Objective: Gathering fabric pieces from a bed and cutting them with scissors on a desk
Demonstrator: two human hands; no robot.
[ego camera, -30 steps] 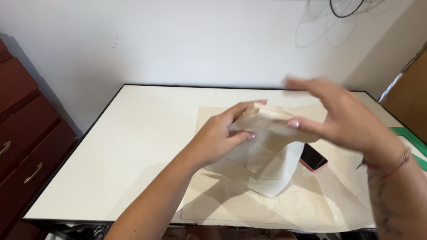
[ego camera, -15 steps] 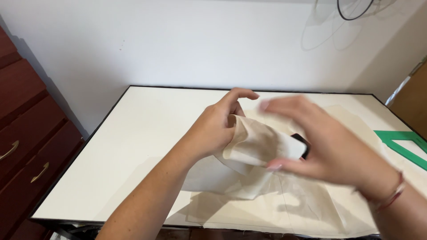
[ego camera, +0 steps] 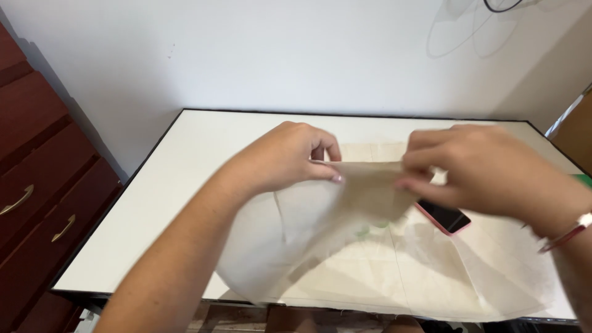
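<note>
Both of my hands hold up a piece of cream fabric (ego camera: 296,228) over the white table (ego camera: 185,166). My left hand (ego camera: 290,157) pinches its top edge on the left. My right hand (ego camera: 481,169) pinches the same edge on the right, so the cloth is stretched between them and hangs down toward me. A larger sheet of cream fabric (ego camera: 431,271) lies flat on the table under it. A phone in a pink case (ego camera: 447,217) lies on that sheet, partly hidden by my right hand.
A dark red wooden chest of drawers (ego camera: 37,185) with metal handles stands to the left of the table. A white wall runs behind the table. A green object (ego camera: 583,180) shows at the right edge.
My hands have moved apart and spread the bunched fabric out flat between them. My right hand went from in front of the cloth to its right end.
</note>
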